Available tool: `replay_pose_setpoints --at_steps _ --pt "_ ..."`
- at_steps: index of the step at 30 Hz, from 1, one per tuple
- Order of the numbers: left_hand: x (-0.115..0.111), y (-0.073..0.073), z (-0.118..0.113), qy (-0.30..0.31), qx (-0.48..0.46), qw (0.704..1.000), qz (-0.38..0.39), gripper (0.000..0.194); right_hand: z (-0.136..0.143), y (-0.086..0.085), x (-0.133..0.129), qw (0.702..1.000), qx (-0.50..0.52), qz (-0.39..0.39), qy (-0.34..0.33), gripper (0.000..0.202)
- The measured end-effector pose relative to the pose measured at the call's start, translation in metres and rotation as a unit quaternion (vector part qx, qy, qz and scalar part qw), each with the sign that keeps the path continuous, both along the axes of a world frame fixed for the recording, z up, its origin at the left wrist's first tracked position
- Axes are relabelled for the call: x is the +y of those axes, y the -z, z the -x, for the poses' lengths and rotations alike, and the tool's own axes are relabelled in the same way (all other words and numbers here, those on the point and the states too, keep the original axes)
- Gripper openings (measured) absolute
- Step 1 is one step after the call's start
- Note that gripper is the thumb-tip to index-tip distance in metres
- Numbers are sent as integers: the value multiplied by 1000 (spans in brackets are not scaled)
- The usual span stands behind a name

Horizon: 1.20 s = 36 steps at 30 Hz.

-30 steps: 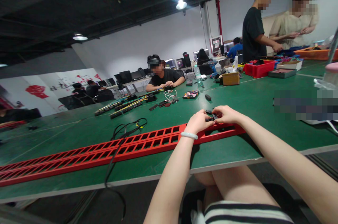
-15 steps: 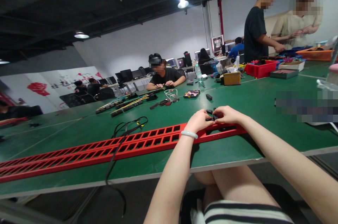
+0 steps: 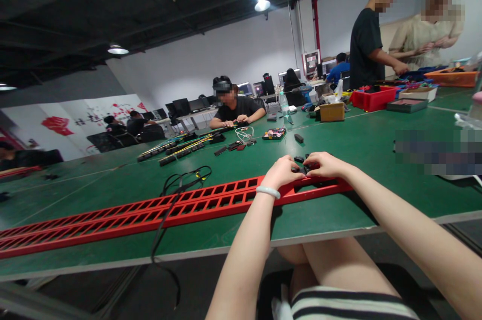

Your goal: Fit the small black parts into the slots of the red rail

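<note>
A long red slotted frame lies along the near side of the green table. Over its right end, my left hand and my right hand meet with bent fingers. Between the fingertips is a small black part, pinched from both sides; its exact kind is too small and too covered to make out. Another small black piece shows just behind the fingers. A black strap lies across the frame to the left of my left hand and hangs over the table edge.
Beyond my hands lie a black block, a patterned box, white cable and long dark strips with yellow wires. A bottle and red bin stand farther back. Co-workers sit and stand across the table.
Both hands stay together over the red frame's right end, with only slight finger movement. The whole view has shifted a little.
</note>
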<state>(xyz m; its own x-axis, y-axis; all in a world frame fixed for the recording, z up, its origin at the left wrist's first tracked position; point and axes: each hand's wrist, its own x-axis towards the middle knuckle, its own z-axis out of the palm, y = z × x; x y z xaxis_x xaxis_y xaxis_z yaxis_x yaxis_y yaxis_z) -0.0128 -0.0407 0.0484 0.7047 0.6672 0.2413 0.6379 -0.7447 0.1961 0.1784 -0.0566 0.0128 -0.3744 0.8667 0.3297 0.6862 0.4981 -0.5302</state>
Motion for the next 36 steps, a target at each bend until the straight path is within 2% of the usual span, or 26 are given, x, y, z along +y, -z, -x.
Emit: replay_pose_setpoints --at_steps 10,25,36 --pt "4 3 1 17 7 1000 -9 33 -1 -3 -1 1000 -18 -2 -13 36" --pt "-1 -2 0 -5 15 1000 12 36 -1 0 2 999 -45 -13 -21 35" --pt "3 2 1 6 12 1000 0 35 -5 5 8 1000 -7 9 -23 37"
